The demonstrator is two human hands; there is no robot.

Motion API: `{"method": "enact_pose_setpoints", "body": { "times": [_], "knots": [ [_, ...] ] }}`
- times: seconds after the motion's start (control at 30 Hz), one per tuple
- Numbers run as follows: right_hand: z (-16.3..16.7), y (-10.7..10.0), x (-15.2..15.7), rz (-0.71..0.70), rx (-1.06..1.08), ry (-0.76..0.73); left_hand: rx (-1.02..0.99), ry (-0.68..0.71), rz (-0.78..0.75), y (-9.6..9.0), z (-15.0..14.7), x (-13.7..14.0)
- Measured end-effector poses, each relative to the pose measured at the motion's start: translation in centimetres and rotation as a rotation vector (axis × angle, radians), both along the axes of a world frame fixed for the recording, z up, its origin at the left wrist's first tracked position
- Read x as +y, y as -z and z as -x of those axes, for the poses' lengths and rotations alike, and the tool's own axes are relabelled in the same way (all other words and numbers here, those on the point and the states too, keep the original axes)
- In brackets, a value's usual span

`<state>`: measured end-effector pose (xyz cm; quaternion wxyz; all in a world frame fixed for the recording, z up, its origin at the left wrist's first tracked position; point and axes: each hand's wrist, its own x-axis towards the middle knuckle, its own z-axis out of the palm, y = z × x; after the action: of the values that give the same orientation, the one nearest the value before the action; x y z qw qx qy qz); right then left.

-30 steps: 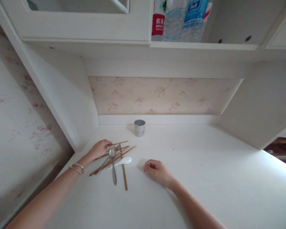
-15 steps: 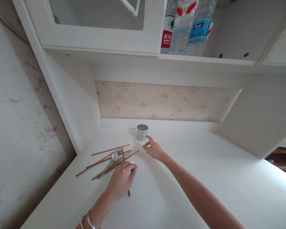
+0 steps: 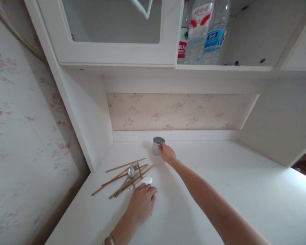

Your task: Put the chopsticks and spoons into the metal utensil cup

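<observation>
A small grey perforated cup (image 3: 155, 149) stands near the back of the white tabletop. My right hand (image 3: 167, 152) pinches its near right rim. My left hand (image 3: 142, 200) is closed and rests low on the table, beside the near end of a loose pile. In that pile, wooden chopsticks (image 3: 117, 179) lie crossed with two metal spoons (image 3: 131, 172). A white spoon (image 3: 147, 180) shows just beyond my left fingers. One chopstick seems to pass beneath the left hand; what its curled fingers hold, if anything, is hidden.
A white cabinet (image 3: 117, 54) hangs above the tabletop (image 3: 209, 190), with plastic bottles (image 3: 199, 34) on its open shelf. A white side panel (image 3: 91, 112) rises at the left, another at the right. Floral wallpaper (image 3: 178, 112) covers the back.
My right hand has moved from beside the cup to its rim and taken hold; the cup looks slightly tilted. More of the white spoon shows by my left hand. The view has shifted.
</observation>
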<state>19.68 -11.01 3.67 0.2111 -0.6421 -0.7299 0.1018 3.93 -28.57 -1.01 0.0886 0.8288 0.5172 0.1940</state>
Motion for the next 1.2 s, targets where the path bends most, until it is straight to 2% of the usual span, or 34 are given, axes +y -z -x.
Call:
{"method": "enact_pose_setpoints", "body": {
  "times": [0.13,0.27,0.4,0.57,0.7,0.83,1.0,1.1,1.2],
  "knots": [
    [-1.0,-0.7,-1.8,-0.08,0.049,0.003,-0.015,0.009,0.01,-0.1,0.1,-0.1],
    [-2.6,-1.1,-4.8,-0.14,0.118,-0.057,-0.016,0.008,0.005,0.0,0.2,-0.1],
    [-4.4,-0.5,-9.1,-0.191,0.241,-0.147,-0.024,0.011,0.001,0.3,0.0,-0.1],
    [-5.9,0.7,-13.8,-0.174,0.272,-0.174,-0.036,-0.01,0.008,0.2,-0.4,-0.1],
    [-6.3,1.4,-15.5,-0.153,0.235,-0.191,-0.058,-0.033,0.013,-0.3,-0.7,-0.2],
    [-6.3,2.0,-15.6,-0.164,0.188,-0.256,-0.193,-0.144,-0.009,-1.0,-0.3,0.1],
    [-6.6,2.9,-15.5,-0.217,0.232,-0.306,-0.348,-0.325,-0.004,-2.5,2.9,2.1],
    [-7.0,3.5,-15.9,-0.258,0.282,-0.316,-0.242,-0.398,-0.011,-3.6,6.1,4.5],
    [-7.4,3.9,-16.3,-0.322,0.33,-0.318,-0.089,-0.387,-0.02,-4.1,9.4,7.6]
  ]
}}
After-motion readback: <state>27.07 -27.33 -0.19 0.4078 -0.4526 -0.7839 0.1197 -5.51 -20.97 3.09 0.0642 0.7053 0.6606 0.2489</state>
